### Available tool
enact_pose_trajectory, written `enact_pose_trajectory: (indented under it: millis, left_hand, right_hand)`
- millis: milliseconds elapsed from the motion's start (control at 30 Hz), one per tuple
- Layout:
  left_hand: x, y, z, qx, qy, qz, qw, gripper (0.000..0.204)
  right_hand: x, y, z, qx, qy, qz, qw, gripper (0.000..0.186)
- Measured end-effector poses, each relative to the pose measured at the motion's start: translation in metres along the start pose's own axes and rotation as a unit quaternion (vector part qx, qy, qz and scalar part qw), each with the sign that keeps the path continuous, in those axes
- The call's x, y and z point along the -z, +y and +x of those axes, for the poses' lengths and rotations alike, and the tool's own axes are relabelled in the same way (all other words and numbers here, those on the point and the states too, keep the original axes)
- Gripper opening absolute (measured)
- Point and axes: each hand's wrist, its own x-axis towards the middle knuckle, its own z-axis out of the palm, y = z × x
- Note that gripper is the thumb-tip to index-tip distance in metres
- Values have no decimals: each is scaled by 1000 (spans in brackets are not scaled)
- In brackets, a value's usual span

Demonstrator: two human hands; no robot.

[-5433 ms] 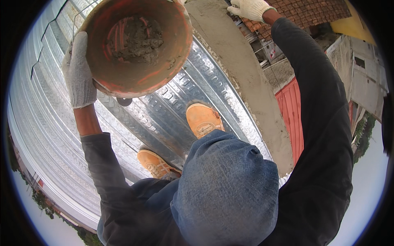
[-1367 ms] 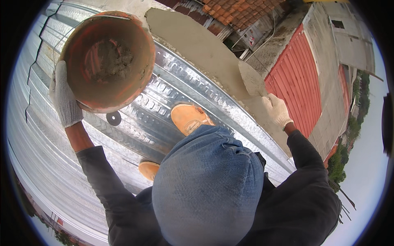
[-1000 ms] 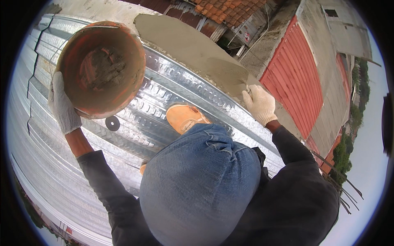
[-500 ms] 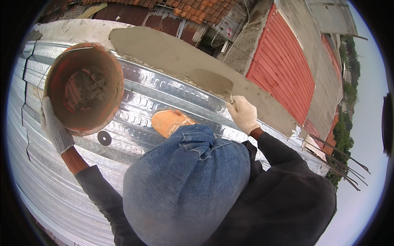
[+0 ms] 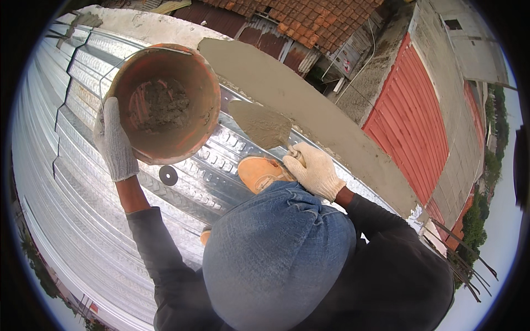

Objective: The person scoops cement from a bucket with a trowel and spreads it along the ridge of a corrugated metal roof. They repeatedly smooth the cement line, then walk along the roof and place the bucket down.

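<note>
My left hand [image 5: 117, 142], in a pale knit glove, grips the near left rim of an orange bucket [image 5: 205, 118]. The bucket tilts so that its inside faces me, and a lump of wet grey mortar [image 5: 165, 105] lies at its bottom. My right hand [image 5: 314, 172], gloved too, is closed around the handle of a trowel [image 5: 262, 124]. The trowel's pointed blade is coated with mortar and hangs over the metal sheet, between the bucket and the wall. Smooth wet mortar [image 5: 265, 71] covers the wall top beyond it.
Ribbed metal sheeting [image 5: 88, 209] lies beneath me, with a dark round disc [image 5: 168, 175] on it. My tan shoe [image 5: 262, 172] stands near the wall. Bare rebar rods [image 5: 469, 270] jut out at right. Tiled roofs [image 5: 314, 22] and a red metal roof [image 5: 411, 116] lie beyond the wall.
The trowel has come off the wall's mortar surface and swung left toward the bucket, its blade now over the sheeting. My left hand still holds the bucket. The whole view has shifted.
</note>
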Motion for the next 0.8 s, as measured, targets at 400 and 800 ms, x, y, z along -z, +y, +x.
enact_pose_trajectory:
  millis: [400, 800]
  left_hand:
    - [-20, 20, -17, -4, -15, 0, 1000, 49]
    - [-58, 29, -47, -94, -87, 59, 990, 47]
  right_hand:
    - [31, -28, 39, 177, 36, -67, 981, 34]
    - [28, -174, 160, 385, 23, -483, 786, 13]
